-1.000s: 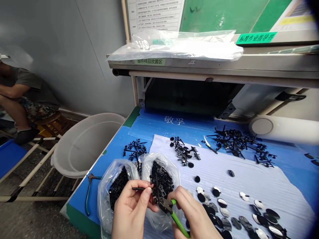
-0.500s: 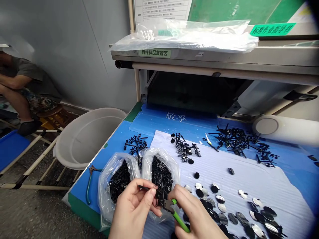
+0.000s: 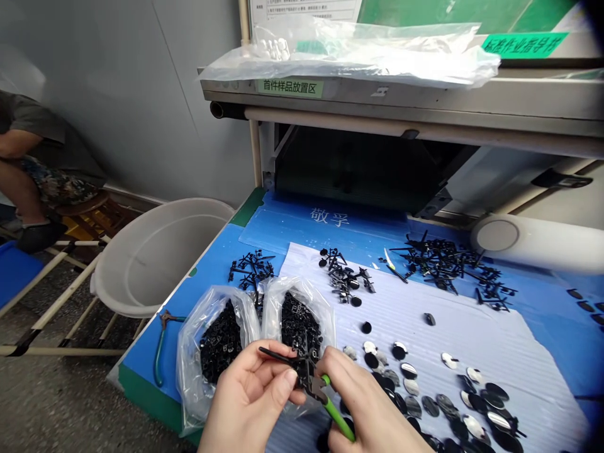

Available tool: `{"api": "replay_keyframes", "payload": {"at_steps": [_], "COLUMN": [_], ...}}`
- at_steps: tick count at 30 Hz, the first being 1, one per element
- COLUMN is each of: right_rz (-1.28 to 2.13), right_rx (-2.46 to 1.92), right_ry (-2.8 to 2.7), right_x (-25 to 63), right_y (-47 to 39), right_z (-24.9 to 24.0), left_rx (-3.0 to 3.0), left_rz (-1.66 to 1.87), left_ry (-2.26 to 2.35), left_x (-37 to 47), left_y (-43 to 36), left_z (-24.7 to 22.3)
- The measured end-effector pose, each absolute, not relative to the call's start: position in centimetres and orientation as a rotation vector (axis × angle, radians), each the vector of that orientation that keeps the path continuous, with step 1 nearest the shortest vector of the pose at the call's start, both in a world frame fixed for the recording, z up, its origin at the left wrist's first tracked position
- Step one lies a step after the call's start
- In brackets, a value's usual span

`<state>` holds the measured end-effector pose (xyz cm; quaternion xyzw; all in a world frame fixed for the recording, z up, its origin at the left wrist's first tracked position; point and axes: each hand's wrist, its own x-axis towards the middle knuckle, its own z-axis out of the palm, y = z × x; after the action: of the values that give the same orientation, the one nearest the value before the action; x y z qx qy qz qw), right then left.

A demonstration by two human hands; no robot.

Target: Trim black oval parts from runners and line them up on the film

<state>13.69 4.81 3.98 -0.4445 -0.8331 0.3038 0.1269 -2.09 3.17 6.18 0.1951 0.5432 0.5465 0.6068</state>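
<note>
My left hand [image 3: 257, 396] pinches a black plastic sprue [image 3: 276, 356] with a thin stem, thumb against fingers. My right hand [image 3: 361, 402] is closed round green-handled nippers [image 3: 337, 418]. The nippers' metal jaws sit at the sprue, close to my left fingertips; whether the blades touch it I cannot tell. Behind my hands stand two clear plastic bags, a left bag [image 3: 186, 352] and a right bag [image 3: 330, 314], both filled with small black parts. Many black and shiny round discs [image 3: 430, 406] lie on the white sheet [image 3: 514, 340] to the right of my hands.
Teal-handled pliers [image 3: 159, 352] lie at the table's left edge. Black sprue piles [image 3: 441, 261] spread at the back. A large pale bin [image 3: 136, 258] stands left of the table. A metal shelf [image 3: 377, 100] spans above. A person [image 3: 38, 145] sits at far left.
The view has shifted slightly. The sprue's stem has turned in my left fingers and sticks out farther to the left. The nippers stay at the sprue.
</note>
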Motion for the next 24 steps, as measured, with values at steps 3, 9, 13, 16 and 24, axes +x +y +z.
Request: {"api": "replay_keyframes", "payload": {"at_steps": [3, 9, 13, 16, 24], "right_rz": [0.858, 0.83, 0.834, 0.872, 0.993], "right_rx": [-1.319, -1.328, -1.303, -1.28, -1.322], "right_ry": [-2.449, -2.452, -2.453, -2.468, -2.35], "right_x": [13.9, 13.9, 14.1, 14.3, 14.8], "right_y": [4.8, 4.7, 4.7, 4.5, 4.0], "right_z": [4.1, 4.3, 4.2, 3.7, 3.1], "left_rx": [0.439, 0.454, 0.445, 0.459, 0.437], "left_rz": [1.267, 1.197, 1.205, 1.199, 1.262], "left_ry": [1.285, 1.315, 1.339, 1.348, 1.304], "left_x": [-1.9, -1.7, -1.5, -1.5, -1.2], "left_y": [3.3, 3.2, 3.2, 3.2, 3.1], "left_z": [6.3, 6.5, 6.7, 6.8, 6.9]}}
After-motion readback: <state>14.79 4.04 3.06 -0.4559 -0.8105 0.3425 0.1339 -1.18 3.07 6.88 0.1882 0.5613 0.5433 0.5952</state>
